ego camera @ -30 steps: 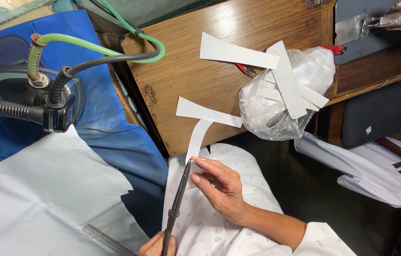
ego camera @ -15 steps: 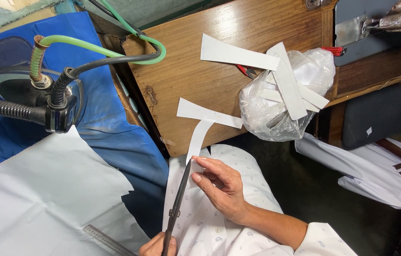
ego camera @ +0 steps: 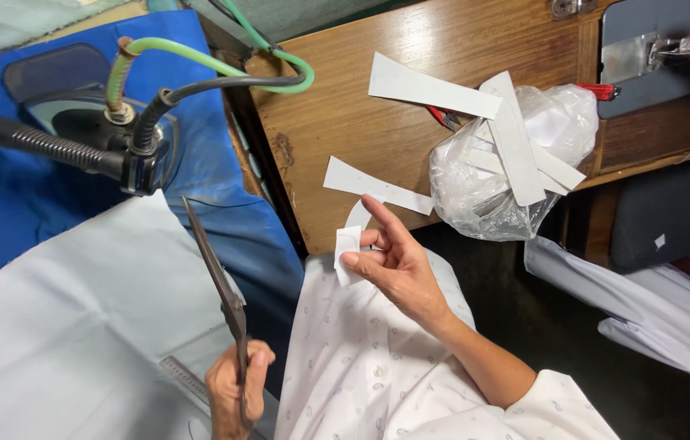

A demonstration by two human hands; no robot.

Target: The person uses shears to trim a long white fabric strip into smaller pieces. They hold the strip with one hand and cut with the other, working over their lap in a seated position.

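My left hand (ego camera: 235,389) at the bottom edge grips the handles of long dark scissors (ego camera: 216,277), whose blades are together and point up and to the left over pale fabric (ego camera: 59,326). My right hand (ego camera: 398,265), in a white patterned sleeve, pinches a small white strip piece (ego camera: 346,248) between thumb and fingers, with the index finger raised. It hovers above white patterned cloth (ego camera: 361,367) on my lap, near the edge of a wooden table (ego camera: 345,98).
White cut strips (ego camera: 430,88) lie on the table beside a clear plastic bag (ego camera: 508,171) stuffed with more. A steam iron (ego camera: 108,138) with green and black hoses rests on blue padding (ego camera: 11,195). A metal ruler (ego camera: 190,383) lies on the pale fabric. More white cloth (ego camera: 654,318) is at right.
The scissors have swung away from the strip to the left and now point up over the pale fabric. My right hand has lifted, holding a small cut piece of the strip.
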